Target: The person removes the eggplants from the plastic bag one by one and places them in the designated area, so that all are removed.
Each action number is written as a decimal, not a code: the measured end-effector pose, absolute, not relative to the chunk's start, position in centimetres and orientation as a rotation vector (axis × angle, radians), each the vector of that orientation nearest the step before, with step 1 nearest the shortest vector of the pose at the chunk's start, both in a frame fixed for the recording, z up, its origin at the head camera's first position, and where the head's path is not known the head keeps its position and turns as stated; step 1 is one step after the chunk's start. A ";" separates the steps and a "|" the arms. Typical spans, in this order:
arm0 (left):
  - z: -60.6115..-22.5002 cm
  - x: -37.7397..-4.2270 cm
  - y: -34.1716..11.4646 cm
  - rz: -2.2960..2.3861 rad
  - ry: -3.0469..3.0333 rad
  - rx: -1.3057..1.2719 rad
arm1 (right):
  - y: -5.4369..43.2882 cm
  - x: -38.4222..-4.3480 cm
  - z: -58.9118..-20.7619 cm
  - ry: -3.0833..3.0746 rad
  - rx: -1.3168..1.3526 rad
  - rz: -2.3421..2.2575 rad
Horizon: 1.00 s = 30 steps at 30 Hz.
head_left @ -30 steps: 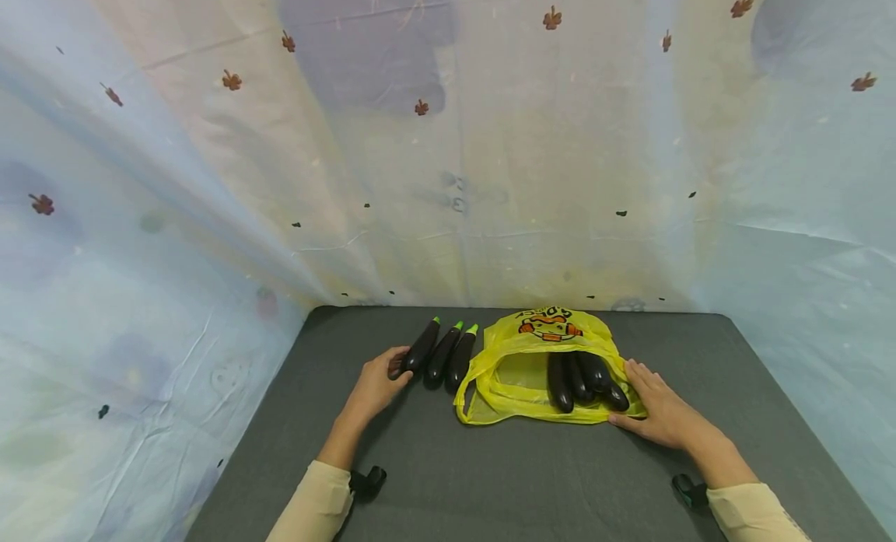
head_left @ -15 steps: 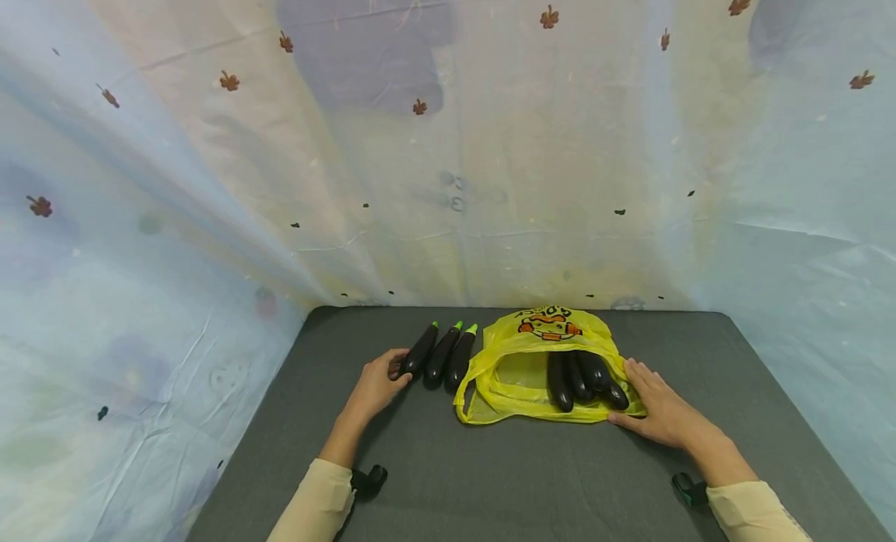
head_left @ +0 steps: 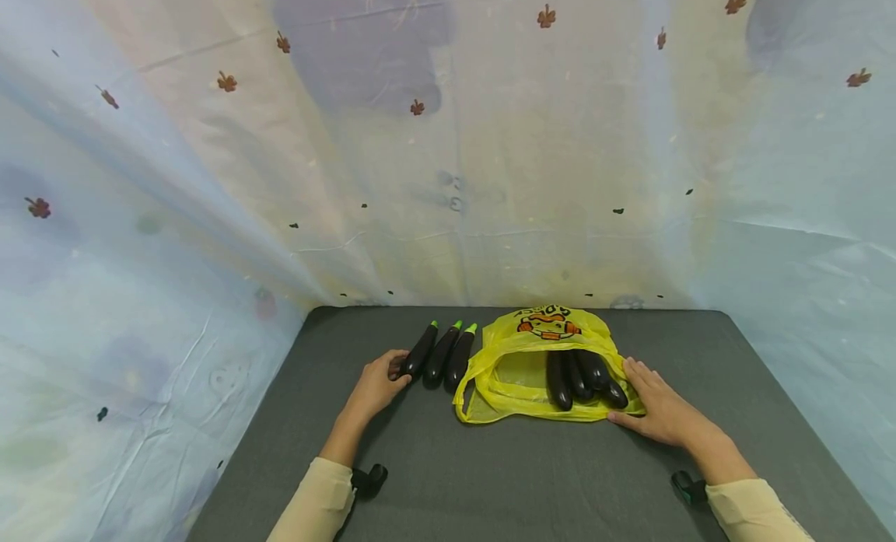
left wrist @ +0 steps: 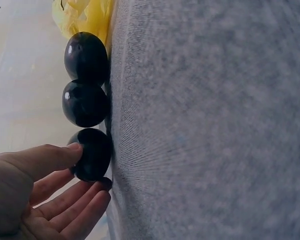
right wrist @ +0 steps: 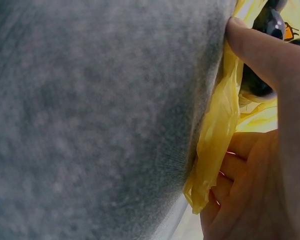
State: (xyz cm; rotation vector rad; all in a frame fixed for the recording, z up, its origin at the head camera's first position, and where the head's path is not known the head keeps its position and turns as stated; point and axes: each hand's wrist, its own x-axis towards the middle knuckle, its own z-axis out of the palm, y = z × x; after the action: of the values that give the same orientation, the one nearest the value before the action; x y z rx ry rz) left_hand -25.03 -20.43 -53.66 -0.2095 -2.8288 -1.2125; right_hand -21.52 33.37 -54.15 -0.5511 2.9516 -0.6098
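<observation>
Yellow plastic bag (head_left: 500, 338): one, lying on the tabletop (head_left: 546, 480). Clock positions read from the bag's centre in the head view, 12 being the side farthest from the person. Mouth gaping toward 6 o'clock; handle strip (head_left: 478, 365) at 9 o'clock; cartoon print with lettering (head_left: 549, 326), orange and black, at 12 o'clock.

Contents of bag: bagged eggplants (head_left: 560, 382), dark and glossy, bunched toward 4 o'clock, rounded ends facing the mouth. About four show; overlap hides the exact count. Yellow inner wall visible at 9 o'clock of the bunch.

Loose eggplants: three, in a close row outside the bag at 9 o'clock, green stems pointing to 1 o'clock. Listed outward from the bag: inner eggplant (head_left: 459, 361), just beside the handle strip; middle eggplant (head_left: 441, 358); outer eggplant (head_left: 420, 351).

Left hand (head_left: 378, 380): at 9 o'clock, beyond the row; holding the outer eggplant near its rounded end, thumb on one side, fingers round the other.

Right hand (head_left: 661, 410): between 3 and 4 o'clock; spread wide, fingers extended along the bag's side, thumb touching the lower edge of the mouth.
</observation>
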 end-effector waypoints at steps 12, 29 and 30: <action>-52.7 -24.8 -20.3 -1.105 -2.841 -0.173 | 33.4 -21.5 -54.2 2.924 -0.521 -0.644; -50.8 -23.6 -17.6 -1.049 -2.807 -0.207 | 33.3 -21.5 -54.0 2.933 -0.528 -0.637; -50.7 -23.5 -17.3 -1.054 -2.803 -0.219 | 33.3 -21.5 -54.0 2.933 -0.529 -0.641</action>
State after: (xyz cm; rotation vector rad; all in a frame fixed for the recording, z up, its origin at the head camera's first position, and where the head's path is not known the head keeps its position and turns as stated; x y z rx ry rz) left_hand -23.50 -17.29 -50.73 -0.2187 -2.8033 -1.0543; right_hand -21.52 33.26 -54.04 -0.5286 2.9325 -0.6409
